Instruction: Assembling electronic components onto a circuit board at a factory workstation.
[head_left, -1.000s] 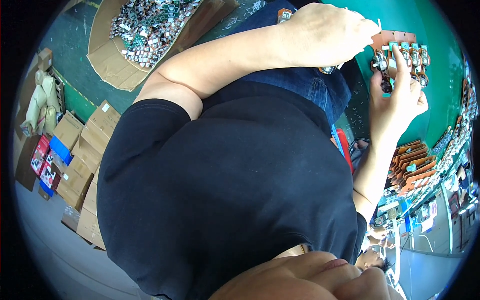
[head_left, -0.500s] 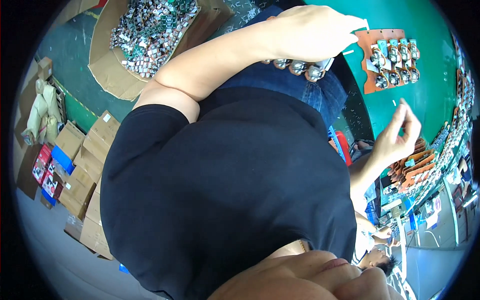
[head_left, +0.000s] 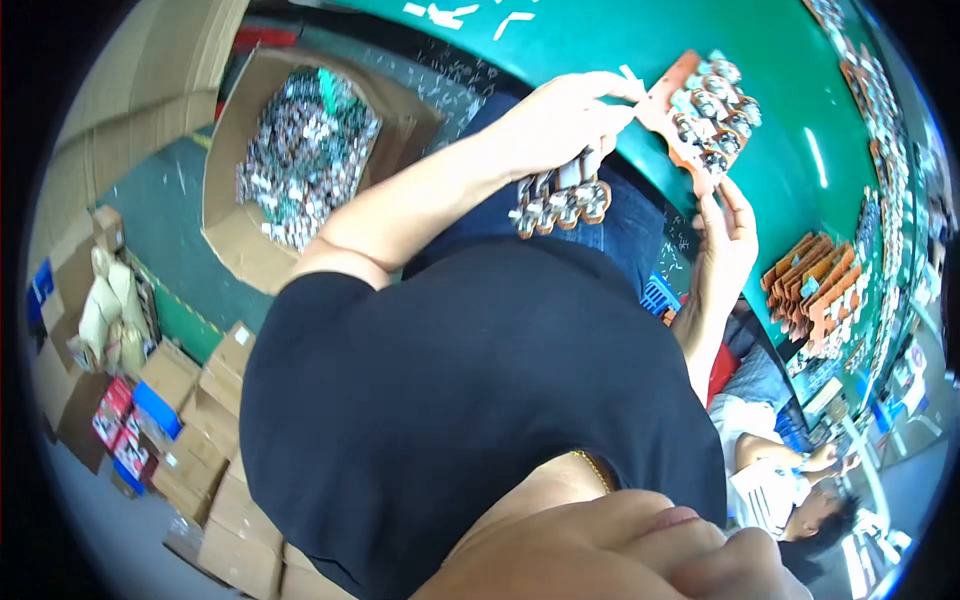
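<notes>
Two bare hands at the upper right of the frame, over a green table (head_left: 800, 110). Left hand (head_left: 560, 120): closed around a strip (head_left: 560, 198) of small metal-and-brown parts, which hangs below the palm at upper centre, over the lap. Its fingertips also touch the left edge of an orange board (head_left: 690, 100). Right hand (head_left: 728, 235): fingers loosely spread, holding nothing, fingertips just under the board's lower edge; whether they touch it cannot be told. Board: flat on the table, carrying a cluster of silver parts (head_left: 712, 115). One open carton (head_left: 300, 170), upper left, filled with loose silver parts, standing on the floor. Several stacked orange boards (head_left: 815, 290) at right on the table, well apart from the hands. Many closed brown boxes (head_left: 190, 400) at lower left. One other person (head_left: 790, 480) seated at lower right.
</notes>
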